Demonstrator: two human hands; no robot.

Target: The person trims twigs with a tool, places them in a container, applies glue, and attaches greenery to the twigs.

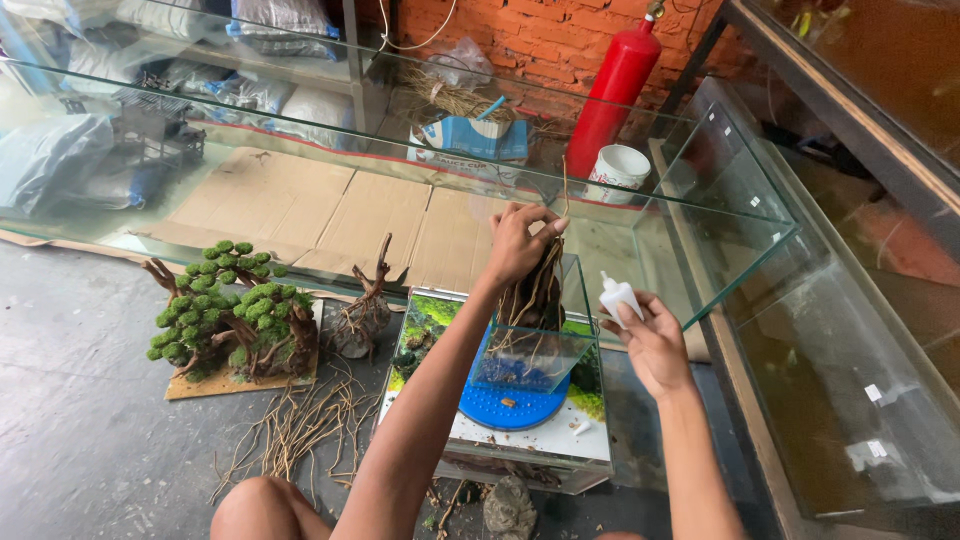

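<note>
On a grey concrete floor, seen from above, a person works over a small clear glass tank. Their left hand is closed in a grip around the top of an upright piece of dark brown driftwood with thin trailing roots, which stands inside the small tank. Under the tank is a round blue perforated disc, resting on a flat box printed with green plants. Their right hand, just to the right of the tank, is closed around a small white plastic squeeze bottle with its nozzle pointing up. Left of the box, well apart from the hands, stands a miniature tree with green mossy tufts on a cardboard base, and beside it a bare driftwood stump. Loose thin brown roots lie scattered on the floor. Behind everything runs a long empty glass aquarium lined with flattened cardboard, with a red gas cylinder against the brick wall.
</note>
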